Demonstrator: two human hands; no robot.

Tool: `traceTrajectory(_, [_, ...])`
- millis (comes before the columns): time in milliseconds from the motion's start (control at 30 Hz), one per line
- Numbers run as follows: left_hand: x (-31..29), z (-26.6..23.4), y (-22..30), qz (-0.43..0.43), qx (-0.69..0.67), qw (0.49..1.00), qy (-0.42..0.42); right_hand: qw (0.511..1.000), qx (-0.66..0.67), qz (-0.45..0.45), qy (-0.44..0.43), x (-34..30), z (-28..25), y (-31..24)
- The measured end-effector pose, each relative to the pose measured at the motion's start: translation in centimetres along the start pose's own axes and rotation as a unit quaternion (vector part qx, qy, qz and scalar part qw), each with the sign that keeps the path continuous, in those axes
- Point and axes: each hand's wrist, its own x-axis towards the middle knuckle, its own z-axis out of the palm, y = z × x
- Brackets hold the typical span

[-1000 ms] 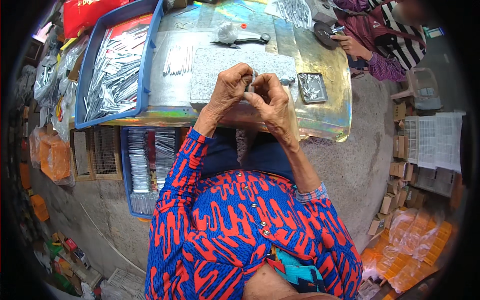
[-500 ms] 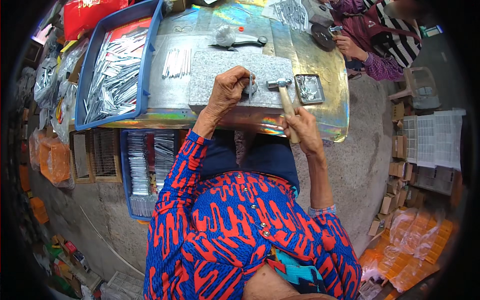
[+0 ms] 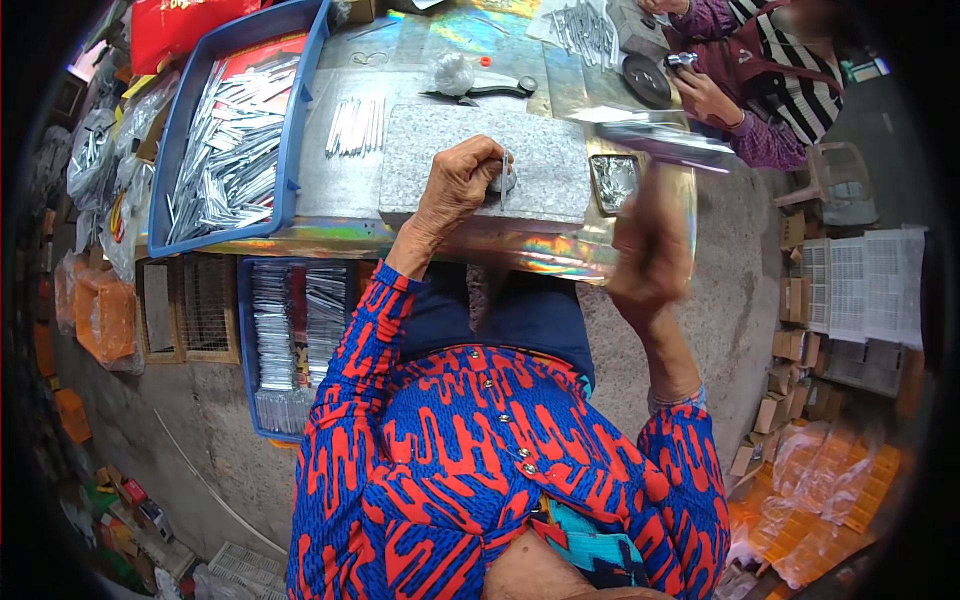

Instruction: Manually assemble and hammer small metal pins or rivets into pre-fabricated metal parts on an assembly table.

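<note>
My left hand (image 3: 458, 180) is closed in a pinch on a slim metal strip (image 3: 504, 178), held upright over the grey stone block (image 3: 425, 130). A small dark roundish piece sits at the strip's lower part; its kind is unclear. To the right, my right hand (image 3: 648, 245) grips a hammer (image 3: 668, 140), both smeared by motion. The hammer's head is raised and apart from the block. A small square tray (image 3: 597, 190) of tiny metal parts lies just beyond that hand. Left of the block, several metal strips (image 3: 355, 127) lie side by side.
A blue crate (image 3: 290, 150) full of metal strips stands at the left of the table. Behind the block lie black-handled cutters (image 3: 500, 88) and a clear plastic bundle (image 3: 453, 73). Another person's hand (image 3: 708, 97) is at the far right. A second blue crate (image 3: 247, 350) stands below.
My right hand has swung the hammer up and to the right, off the block. My left hand stays nearly still with the strip. The other person's hand has shifted slightly.
</note>
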Motion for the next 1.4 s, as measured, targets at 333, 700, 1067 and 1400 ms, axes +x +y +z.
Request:
traceTrajectory(333, [-0.3, -0.1, -0.8, -0.010, 0.016, 1.000, -0.012, 0.994, -0.060, 0.085, -0.027, -1.8, 0.7, 1.7])
traceTrajectory(700, [0.2, -0.4, -0.3, -0.118, -0.117, 0.986, 0.013, 0.859, 0.188, 0.469, -0.083, -6.8, 3.0, 3.4])
traceTrajectory(1067, [0.1, -1.0, 0.8, -0.256, -0.383, 0.887, 0.043, 0.969, 0.046, 0.238, -0.058, -3.1, 3.6, 3.9])
traceTrajectory(1400, [-0.9, -1.1, 3.6, -0.257, -0.405, 0.877, -0.034, 0.898, 0.354, 0.260, -0.019, 2.1, 7.8, 1.0])
